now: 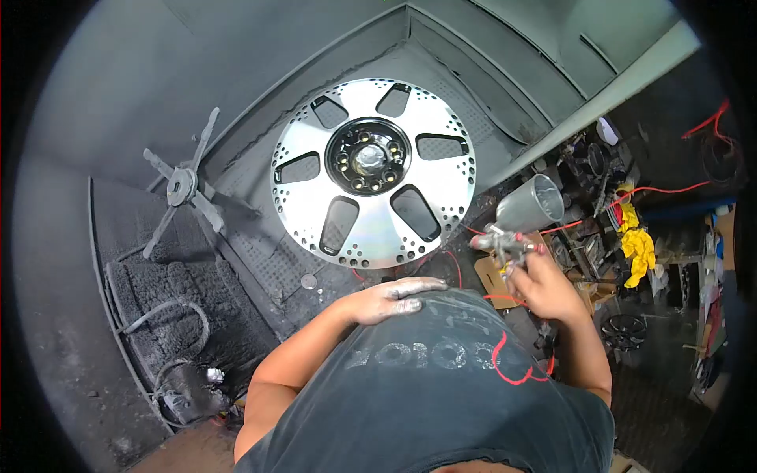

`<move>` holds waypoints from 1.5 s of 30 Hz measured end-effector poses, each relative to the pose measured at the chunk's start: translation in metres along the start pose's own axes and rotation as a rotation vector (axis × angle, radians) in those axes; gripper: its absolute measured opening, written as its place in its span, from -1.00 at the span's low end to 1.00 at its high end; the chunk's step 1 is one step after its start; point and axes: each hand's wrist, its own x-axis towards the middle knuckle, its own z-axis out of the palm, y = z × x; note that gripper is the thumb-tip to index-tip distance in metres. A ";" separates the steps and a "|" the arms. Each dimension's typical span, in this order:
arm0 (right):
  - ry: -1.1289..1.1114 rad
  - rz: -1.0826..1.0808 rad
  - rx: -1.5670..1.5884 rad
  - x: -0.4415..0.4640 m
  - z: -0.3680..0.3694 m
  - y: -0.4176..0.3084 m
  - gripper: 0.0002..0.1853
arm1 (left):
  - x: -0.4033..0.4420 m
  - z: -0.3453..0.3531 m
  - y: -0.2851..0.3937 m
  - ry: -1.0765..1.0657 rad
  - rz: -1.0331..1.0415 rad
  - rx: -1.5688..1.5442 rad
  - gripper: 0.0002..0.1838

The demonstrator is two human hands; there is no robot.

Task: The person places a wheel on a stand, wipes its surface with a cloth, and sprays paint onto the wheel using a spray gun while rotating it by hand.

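A large silver wheel (378, 229) with a dark hub and several oval openings lies face up ahead of me. My right hand (544, 284) is wrapped round the handle of a spray gun (506, 243), which has a grey cup (532, 202) on top. The gun is just right of the wheel's lower right edge, apart from it. My left hand (394, 299) rests flat against the front of my dark shirt, below the wheel's near edge, with its fingers stretched out and holding nothing. Grey dust marks its fingers.
At the left stands a grey four-armed stand (182, 187) near a dark, rough filter pad (158, 292). Grey booth walls (197, 63) rise behind the wheel. To the right are yellow cloths (637, 251), a red hose (662, 190), a cardboard box (493, 281) and cluttered shelves.
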 end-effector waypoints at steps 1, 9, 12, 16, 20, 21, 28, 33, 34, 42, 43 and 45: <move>-0.025 -0.064 -0.016 -0.013 -0.004 -0.020 -0.77 | 0.004 0.004 -0.002 0.033 -0.156 -0.125 -0.33; 0.217 -0.405 0.176 -0.044 -0.013 -0.049 -0.77 | 0.043 0.042 -0.073 0.561 0.067 -0.952 -0.30; 0.235 -0.298 0.098 -0.035 -0.021 -0.051 -0.79 | 0.046 0.045 -0.075 0.625 0.070 -0.973 -0.31; 0.471 -0.313 0.019 -0.011 -0.019 -0.025 -0.72 | 0.040 0.045 -0.076 0.659 0.052 -0.956 -0.26; 0.559 -0.225 -0.155 -0.009 -0.032 -0.011 -0.71 | 0.037 0.050 -0.060 0.729 0.103 -1.025 -0.43; 0.593 -0.266 -0.096 -0.010 -0.033 -0.012 -0.74 | 0.035 0.049 -0.057 0.730 0.087 -1.014 -0.55; 0.747 -0.234 -0.290 0.005 -0.038 0.006 -0.76 | 0.002 0.040 -0.072 0.727 0.077 -0.945 -0.37; 0.703 -0.261 -0.206 0.011 -0.031 -0.009 -0.75 | -0.028 0.026 -0.091 0.822 0.056 -0.799 -0.27; 0.700 -0.261 -0.203 0.010 -0.030 -0.010 -0.75 | -0.033 0.023 -0.088 0.855 0.049 -0.724 -0.27; 0.371 -0.285 0.230 -0.002 -0.014 -0.037 -0.70 | -0.048 -0.007 -0.090 1.253 0.159 -0.657 -0.34; 0.432 -0.299 0.158 0.003 -0.014 -0.030 -0.68 | -0.046 -0.006 -0.096 1.221 0.136 -0.663 -0.36; 0.575 -0.247 -0.074 0.015 -0.015 -0.010 -0.61 | -0.042 0.003 -0.106 1.147 0.086 -0.701 -0.40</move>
